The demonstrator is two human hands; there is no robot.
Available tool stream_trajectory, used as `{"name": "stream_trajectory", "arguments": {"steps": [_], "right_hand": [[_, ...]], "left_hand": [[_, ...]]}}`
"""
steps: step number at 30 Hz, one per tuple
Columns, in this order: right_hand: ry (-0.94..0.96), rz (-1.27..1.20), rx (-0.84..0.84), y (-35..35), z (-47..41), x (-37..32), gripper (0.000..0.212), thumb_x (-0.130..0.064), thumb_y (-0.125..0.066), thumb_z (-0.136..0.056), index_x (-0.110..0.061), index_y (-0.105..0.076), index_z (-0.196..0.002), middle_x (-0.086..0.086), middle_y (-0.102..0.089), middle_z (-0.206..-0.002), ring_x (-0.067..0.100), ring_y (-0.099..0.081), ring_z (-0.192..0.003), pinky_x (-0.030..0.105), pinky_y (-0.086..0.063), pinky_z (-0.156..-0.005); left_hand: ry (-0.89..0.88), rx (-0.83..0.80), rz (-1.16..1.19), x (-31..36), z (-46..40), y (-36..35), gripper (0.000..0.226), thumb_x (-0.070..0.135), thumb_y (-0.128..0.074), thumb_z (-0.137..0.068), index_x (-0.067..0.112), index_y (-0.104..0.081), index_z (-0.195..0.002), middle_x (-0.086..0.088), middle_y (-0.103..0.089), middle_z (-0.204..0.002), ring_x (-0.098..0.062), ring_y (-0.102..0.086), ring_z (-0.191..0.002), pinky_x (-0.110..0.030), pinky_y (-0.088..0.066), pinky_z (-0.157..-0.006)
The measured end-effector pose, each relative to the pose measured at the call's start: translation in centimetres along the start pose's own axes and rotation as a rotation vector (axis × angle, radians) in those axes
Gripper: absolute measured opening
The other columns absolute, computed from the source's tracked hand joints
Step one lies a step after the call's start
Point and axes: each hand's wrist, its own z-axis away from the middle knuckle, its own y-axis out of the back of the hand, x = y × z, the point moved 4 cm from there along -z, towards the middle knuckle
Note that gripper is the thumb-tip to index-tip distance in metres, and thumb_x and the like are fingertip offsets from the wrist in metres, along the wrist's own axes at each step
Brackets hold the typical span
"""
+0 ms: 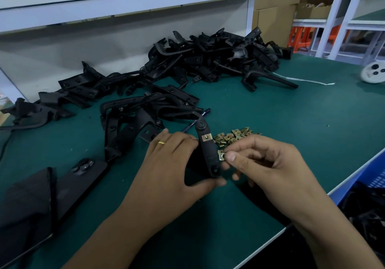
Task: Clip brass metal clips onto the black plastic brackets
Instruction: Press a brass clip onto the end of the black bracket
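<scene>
Left hand (177, 160): grips the bracket (208, 154) from the side, thumb under its near end, fingers along the far edge; that props it up off the counter (291, 123) so the right edge faces the other hand.
Right hand (268, 164): pinches a clip (222, 155) between thumb and forefinger, mouth turned toward the bracket's edge, just beside it and, I'd say, about to slide on.
Bracket: one fitted clip (206, 137) already sits near its upper hole; the lower stretch looks bare.
Clip pile (235, 136): just behind the right hand, a short reach for the next one.
Bracket heap (198, 60): crowds the left and back of the counter.
Room: open green surface to the right; the counter edge runs close under the right wrist, with a blue bin (373, 177) below.
Phone (81, 177): lies at the left, apart from the work.
</scene>
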Motion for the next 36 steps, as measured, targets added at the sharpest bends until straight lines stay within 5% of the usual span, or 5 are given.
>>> {"name": "stream_trajectory", "arguments": {"steps": [23,31,36], "right_hand": [[-0.004,0.004,-0.045,0.1,0.1,-0.3,0.014,-0.023,-0.076,-0.082,-0.016,-0.082,-0.092,0.008,-0.078,-0.082,0.009,-0.066,-0.071,0.013,-0.049,-0.065],[-0.044,-0.066,-0.118,0.7,0.2,-0.2,0.019,-0.024,-0.079,-0.077,-0.014,-0.081,-0.093,0.006,-0.075,-0.078,0.008,-0.064,-0.069,0.013,-0.049,-0.065],[-0.051,-0.042,-0.118,0.8,0.0,0.1,0.024,-0.03,-0.081,-0.071,-0.017,-0.08,-0.091,0.004,-0.072,-0.074,0.007,-0.063,-0.068,0.014,-0.049,-0.064]], "left_hand": [[-0.014,-0.014,-0.002,0.1,0.1,-0.2,0.069,0.079,-0.058,-0.079,0.024,-0.062,-0.119,0.014,-0.056,-0.119,-0.013,-0.054,-0.119,-0.044,-0.028,-0.123],[-0.121,-0.007,0.073,0.7,0.3,-0.1,0.062,0.076,-0.063,-0.082,0.032,-0.048,-0.124,0.021,-0.047,-0.125,-0.003,-0.049,-0.125,-0.039,-0.021,-0.126],[-0.138,-0.038,0.066,0.9,0.4,0.0,0.066,0.074,-0.064,-0.083,0.026,-0.057,-0.127,0.018,-0.05,-0.125,-0.005,-0.05,-0.127,-0.044,-0.022,-0.126]]}}
